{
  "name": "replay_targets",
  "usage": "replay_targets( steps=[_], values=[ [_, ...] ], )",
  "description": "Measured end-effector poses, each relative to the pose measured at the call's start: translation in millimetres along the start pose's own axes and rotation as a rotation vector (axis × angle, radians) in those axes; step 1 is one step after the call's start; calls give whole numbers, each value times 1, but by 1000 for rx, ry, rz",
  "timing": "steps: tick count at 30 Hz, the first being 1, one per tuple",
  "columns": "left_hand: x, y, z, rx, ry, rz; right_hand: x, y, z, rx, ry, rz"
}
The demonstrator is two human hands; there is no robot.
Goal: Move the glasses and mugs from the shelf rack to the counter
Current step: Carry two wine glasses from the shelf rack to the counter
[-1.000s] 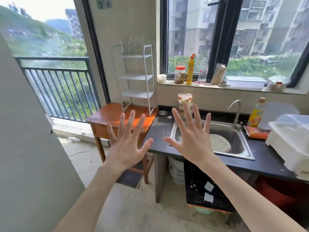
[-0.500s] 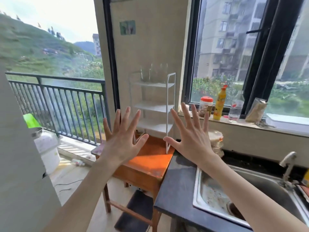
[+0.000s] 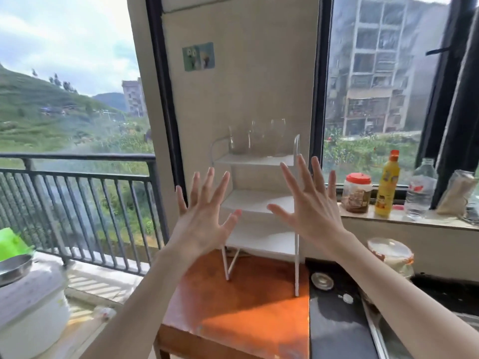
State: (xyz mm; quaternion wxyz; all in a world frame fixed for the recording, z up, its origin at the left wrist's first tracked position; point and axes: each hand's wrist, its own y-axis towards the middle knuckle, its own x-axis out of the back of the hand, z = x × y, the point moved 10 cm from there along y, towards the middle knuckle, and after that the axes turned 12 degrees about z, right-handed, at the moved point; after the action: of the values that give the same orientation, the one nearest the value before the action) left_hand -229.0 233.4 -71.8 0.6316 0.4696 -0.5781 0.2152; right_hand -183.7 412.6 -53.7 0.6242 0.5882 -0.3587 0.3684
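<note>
View closing in on shelf rack (image 3: 259, 203) since a second ago; rack now looming just behind hands. Left hand (image 3: 204, 226) and right hand (image 3: 308, 211) both spreading wide, gripping nothing. Glasses (image 3: 256, 137) sitting on top shelf, untouched. Dark desk (image 3: 334, 330) waiting at right. Reach likely starting next.

Home kitchen: counter (image 3: 334, 330), windowsill bottles (image 3: 387, 187)

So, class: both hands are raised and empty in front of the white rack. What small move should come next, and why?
Probably reach the right hand up to the nearest clear drinking glass on the top tier of the white wire shelf rack. Both it and the left hand are open and empty, the glasses stand untouched, and the lower tiers look bare.
</note>
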Motion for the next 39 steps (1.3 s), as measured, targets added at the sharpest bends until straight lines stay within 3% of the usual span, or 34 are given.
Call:
replay_targets(
  steps=[14,19,25,35,39],
  values=[
    [-14,175,59,-172,-184,-17,-22,163,-5,-62,51,-50],
    [2,252,67,-171,-356,-123,-25,233,-33,-90,257,-72],
    [19,353,57,-174,-495,-225,-34,311,-94,-280,451,-43],
    [-11,446,37,-40,-145,-142,-60,355,-138,-399,477,83],
    [-29,460,33,-44,-116,-70,-71,361,-145,-423,519,113]
  ],
)
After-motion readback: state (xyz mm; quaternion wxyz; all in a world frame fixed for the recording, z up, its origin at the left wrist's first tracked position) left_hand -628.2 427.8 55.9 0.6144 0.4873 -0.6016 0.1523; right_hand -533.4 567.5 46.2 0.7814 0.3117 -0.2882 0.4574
